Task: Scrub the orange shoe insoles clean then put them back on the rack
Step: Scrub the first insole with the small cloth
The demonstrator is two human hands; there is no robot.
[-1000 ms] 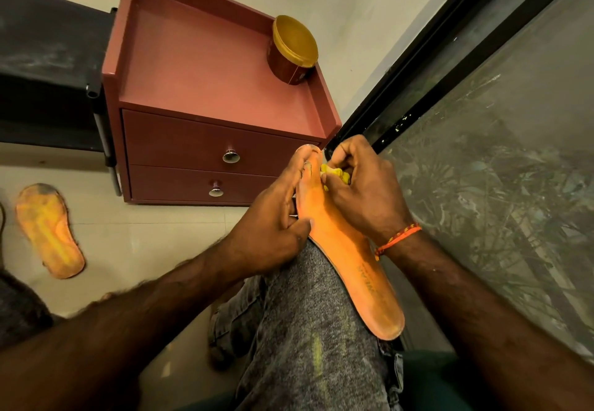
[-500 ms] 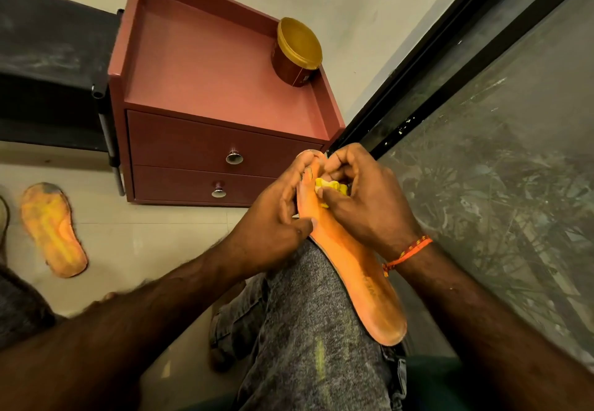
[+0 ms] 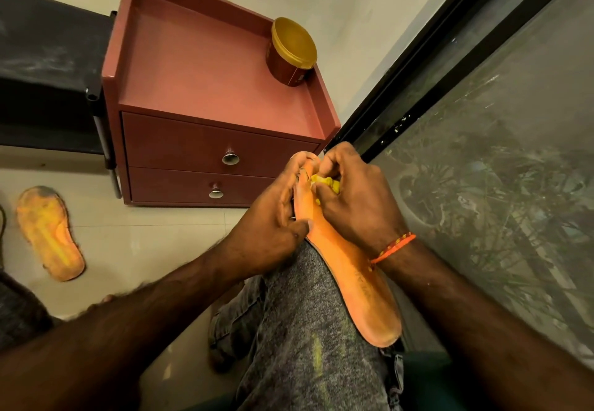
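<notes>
An orange insole [image 3: 356,279] lies along my grey-trousered knee, heel toward me. My left hand [image 3: 270,227] grips its toe end, fingers curled round the left edge and thumb on top. My right hand [image 3: 353,205] holds a small yellow scrubber [image 3: 326,184] and presses it on the insole's front part. A second orange insole [image 3: 48,232], dirty and grey at its edges, lies on the tiled floor at the left. The black rack [image 3: 48,66] stands at the far left.
A reddish-brown cabinet [image 3: 205,89] with two drawers stands ahead, a brown jar with a gold lid [image 3: 291,50] on its top at the back right. A black-framed glass door [image 3: 482,121] runs along the right. Pale floor tiles lie between the cabinet and my knee.
My right hand with the yellow scrubber has shifted back and forth over the insole's toe area. My left hand keeps its grip; the insole stays on my knee.
</notes>
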